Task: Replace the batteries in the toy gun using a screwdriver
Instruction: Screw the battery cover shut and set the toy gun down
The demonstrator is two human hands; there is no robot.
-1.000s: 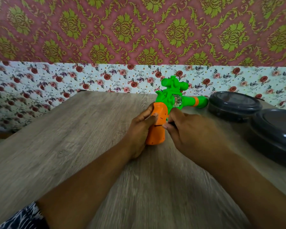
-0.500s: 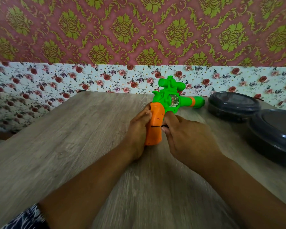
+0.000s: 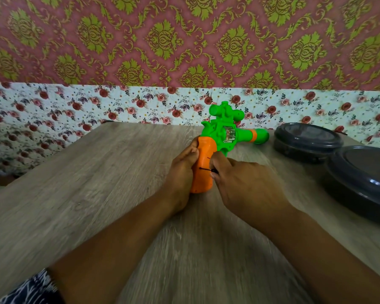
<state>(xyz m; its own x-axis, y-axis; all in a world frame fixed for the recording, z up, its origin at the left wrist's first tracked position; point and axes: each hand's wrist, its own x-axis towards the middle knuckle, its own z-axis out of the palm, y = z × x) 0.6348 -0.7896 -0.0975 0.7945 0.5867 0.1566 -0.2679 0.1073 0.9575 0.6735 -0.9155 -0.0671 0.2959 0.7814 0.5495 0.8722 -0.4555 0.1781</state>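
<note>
The toy gun (image 3: 223, 137) stands on its orange grip (image 3: 203, 167) near the middle of the wooden surface (image 3: 86, 194), green barrel pointing right. The left hand (image 3: 182, 172) is closed around the grip's left side, steadying it. The right hand (image 3: 239, 185) is closed on a thin dark screwdriver (image 3: 206, 170), whose tip meets the side of the grip at what looks like a screw point. By my reading the task is at an early stage: the battery cover appears to be in place, no batteries are visible anywhere, and opening the cover, swapping the cells and closing up all remain. At the right sit 2 dark round lidded containers (image 3: 307, 141) (image 3: 360, 183), just beside each other; their contents cannot be seen.
</note>
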